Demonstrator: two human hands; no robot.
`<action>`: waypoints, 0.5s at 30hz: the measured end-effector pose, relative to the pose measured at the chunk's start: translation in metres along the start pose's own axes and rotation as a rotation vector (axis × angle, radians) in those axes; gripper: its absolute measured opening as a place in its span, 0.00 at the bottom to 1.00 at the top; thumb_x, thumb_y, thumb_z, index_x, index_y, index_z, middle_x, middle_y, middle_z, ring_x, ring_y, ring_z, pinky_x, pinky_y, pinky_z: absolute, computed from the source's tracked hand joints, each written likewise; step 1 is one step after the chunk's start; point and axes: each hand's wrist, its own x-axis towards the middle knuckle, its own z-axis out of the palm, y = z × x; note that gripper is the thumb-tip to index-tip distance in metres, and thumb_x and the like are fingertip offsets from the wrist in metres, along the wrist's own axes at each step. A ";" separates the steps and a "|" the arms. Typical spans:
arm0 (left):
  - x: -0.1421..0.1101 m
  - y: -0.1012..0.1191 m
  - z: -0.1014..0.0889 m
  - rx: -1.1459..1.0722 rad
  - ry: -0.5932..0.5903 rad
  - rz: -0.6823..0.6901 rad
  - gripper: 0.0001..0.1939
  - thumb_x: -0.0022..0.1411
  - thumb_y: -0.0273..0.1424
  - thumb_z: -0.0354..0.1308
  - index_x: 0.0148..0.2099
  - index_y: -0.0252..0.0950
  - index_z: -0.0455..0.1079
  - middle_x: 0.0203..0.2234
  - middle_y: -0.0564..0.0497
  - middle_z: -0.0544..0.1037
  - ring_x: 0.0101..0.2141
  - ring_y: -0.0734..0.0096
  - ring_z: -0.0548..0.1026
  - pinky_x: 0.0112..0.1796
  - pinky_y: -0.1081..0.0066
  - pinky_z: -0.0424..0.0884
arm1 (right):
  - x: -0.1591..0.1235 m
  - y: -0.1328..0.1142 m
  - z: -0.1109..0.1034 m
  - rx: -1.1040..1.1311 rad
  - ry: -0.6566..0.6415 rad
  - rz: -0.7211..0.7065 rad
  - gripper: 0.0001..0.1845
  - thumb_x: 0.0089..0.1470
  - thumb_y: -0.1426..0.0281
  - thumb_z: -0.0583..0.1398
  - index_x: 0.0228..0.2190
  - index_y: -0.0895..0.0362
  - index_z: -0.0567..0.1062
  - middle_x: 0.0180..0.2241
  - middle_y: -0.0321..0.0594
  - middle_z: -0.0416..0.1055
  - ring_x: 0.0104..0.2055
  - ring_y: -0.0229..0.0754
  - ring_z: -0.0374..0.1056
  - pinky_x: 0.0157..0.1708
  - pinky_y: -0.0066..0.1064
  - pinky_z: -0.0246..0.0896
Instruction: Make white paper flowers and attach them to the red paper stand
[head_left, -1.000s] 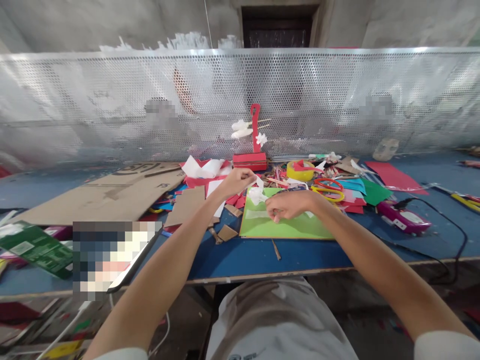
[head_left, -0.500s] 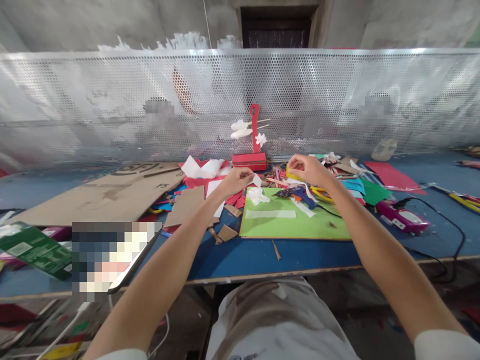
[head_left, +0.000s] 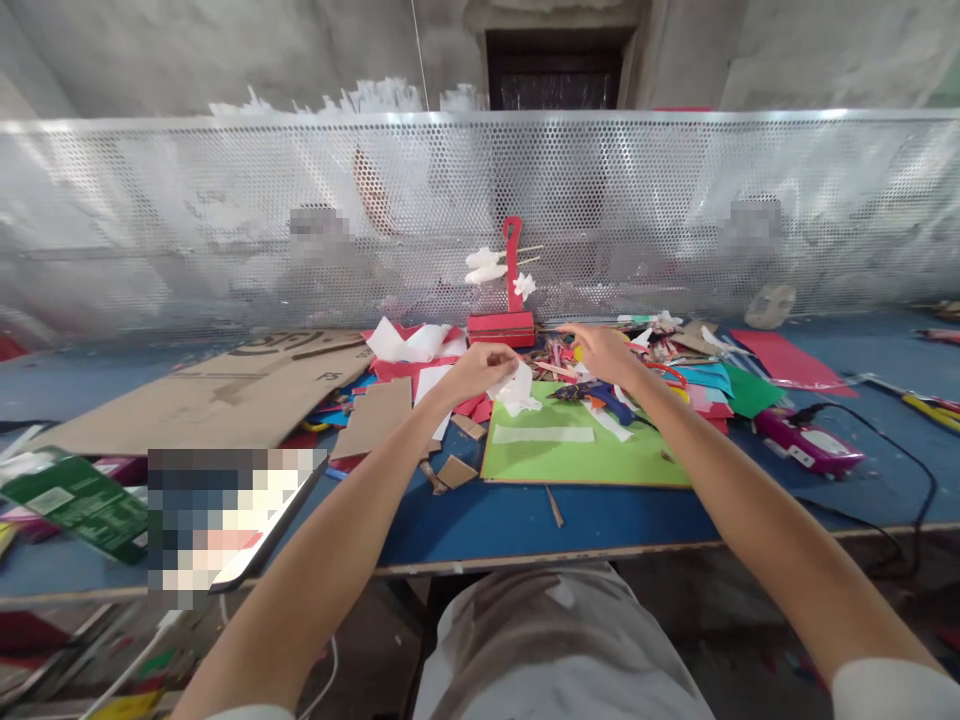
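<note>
My left hand is closed in a pinch on a small piece of white paper. Crumpled white paper beneath it blends in, so I cannot tell the pieces apart. My right hand has its fingers apart, the index finger stretched to the left, over a pile of scraps. A yellow thing shows by its fingers, partly hidden. Below the hands, a green board carries a white paper strip and a blue glue gun. Behind stands a red model with an upright and white paper flowers.
Cardboard sheets and a phone-like screen lie left, beside a green box. Red card, a purple device with a black cable and a yellow-handled tool lie right. A perforated metal screen closes the back.
My right hand has loosened from a pinch around the yellow thing, its index finger now extended. My left hand has moved slightly right and down with the white paper, nearer the crumpled paper.
</note>
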 end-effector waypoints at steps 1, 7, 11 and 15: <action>0.000 0.001 0.001 -0.012 -0.004 -0.009 0.13 0.60 0.37 0.56 0.37 0.31 0.75 0.25 0.50 0.75 0.25 0.75 0.69 0.26 0.74 0.61 | 0.000 -0.007 0.000 0.072 -0.015 -0.031 0.26 0.56 0.74 0.54 0.57 0.52 0.69 0.49 0.44 0.75 0.46 0.48 0.72 0.46 0.39 0.65; -0.001 0.007 0.004 0.031 -0.021 0.003 0.12 0.60 0.37 0.56 0.33 0.32 0.72 0.21 0.52 0.71 0.21 0.77 0.64 0.23 0.75 0.57 | -0.012 -0.056 0.000 0.396 -0.228 -0.164 0.42 0.51 0.63 0.64 0.64 0.47 0.55 0.60 0.48 0.62 0.51 0.49 0.68 0.40 0.37 0.70; -0.001 0.011 0.007 0.083 -0.027 0.009 0.13 0.60 0.37 0.56 0.29 0.32 0.69 0.20 0.54 0.67 0.20 0.79 0.61 0.22 0.74 0.54 | -0.018 -0.077 0.015 0.243 -0.172 -0.269 0.45 0.47 0.65 0.67 0.63 0.48 0.57 0.60 0.49 0.60 0.56 0.53 0.64 0.50 0.42 0.65; -0.001 0.009 0.009 0.091 -0.032 0.050 0.15 0.59 0.38 0.56 0.25 0.33 0.67 0.18 0.55 0.65 0.21 0.79 0.59 0.23 0.74 0.53 | -0.015 -0.082 0.024 0.174 -0.035 -0.249 0.29 0.52 0.71 0.61 0.56 0.51 0.67 0.54 0.47 0.66 0.52 0.50 0.67 0.51 0.42 0.63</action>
